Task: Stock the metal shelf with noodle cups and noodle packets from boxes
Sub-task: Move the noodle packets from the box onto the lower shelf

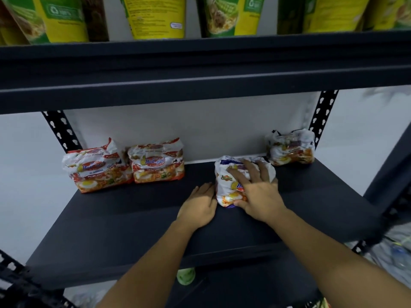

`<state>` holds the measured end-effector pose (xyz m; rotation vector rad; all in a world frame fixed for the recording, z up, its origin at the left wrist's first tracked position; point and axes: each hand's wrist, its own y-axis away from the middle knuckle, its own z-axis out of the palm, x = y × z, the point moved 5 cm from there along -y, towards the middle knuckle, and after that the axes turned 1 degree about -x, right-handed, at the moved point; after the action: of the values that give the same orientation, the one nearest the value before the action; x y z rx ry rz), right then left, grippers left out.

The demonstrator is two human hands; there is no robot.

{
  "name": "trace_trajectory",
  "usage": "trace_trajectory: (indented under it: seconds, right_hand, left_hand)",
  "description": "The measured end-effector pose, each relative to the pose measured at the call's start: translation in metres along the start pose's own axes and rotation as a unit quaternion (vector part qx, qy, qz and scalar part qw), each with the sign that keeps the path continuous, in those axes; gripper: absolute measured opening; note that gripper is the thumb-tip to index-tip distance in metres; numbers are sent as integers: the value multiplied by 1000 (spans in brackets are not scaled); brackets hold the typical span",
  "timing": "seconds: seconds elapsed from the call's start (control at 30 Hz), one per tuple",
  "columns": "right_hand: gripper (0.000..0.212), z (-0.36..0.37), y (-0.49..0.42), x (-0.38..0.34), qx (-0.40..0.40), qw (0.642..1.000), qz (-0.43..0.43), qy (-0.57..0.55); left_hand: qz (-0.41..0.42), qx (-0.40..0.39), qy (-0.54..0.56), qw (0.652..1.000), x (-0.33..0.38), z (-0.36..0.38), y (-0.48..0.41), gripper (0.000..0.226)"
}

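Right now the right hand (259,193) clasps a noodle packet (224,188) lying on the metal shelf (133,218), while the left hand (200,206) rests flat, fingers straight, against its side.

the dark metal shelf (124,223) carries four noodle packet bundles (156,162), two left, two right.

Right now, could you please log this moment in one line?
right hand: holds white purple-edged noodle packet on dark metal shelf | left hand: flat beside it | upper tier: yellow-green noodle cups
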<state>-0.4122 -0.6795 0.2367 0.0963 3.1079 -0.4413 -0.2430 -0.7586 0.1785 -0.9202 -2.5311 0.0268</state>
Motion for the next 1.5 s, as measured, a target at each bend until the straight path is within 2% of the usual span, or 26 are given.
trace_trajectory:
  seconds: [0.27,0.37,0.53,0.67,0.83,1.5]
  right_hand:
    - [109,14,-33,34,5,1000,9,22]
    - [109,18,-54,46,-5,998,11,55]
    - [116,26,-79,59,25,996,8,89]
    - [111,31,-99,66,38,993,-17,110]
    - [119,38,-114,71,46,989,-23,136]
    - [120,44,-148,85,-33,994,-18,98]
  left_hand:
    - [-15,-46,-61,997,1,3,3,58]
    - [-17,-47,-69,996,2,3,3,58]
    - [-21,-45,-77,996,1,3,1,58]
    - [-25,-45,-80,995,-2,4,-3,58]
    - [-20,-32,-88,995,-2,4,-6,58]
    - [-21,-23,-86,996,-2,2,-5,58]
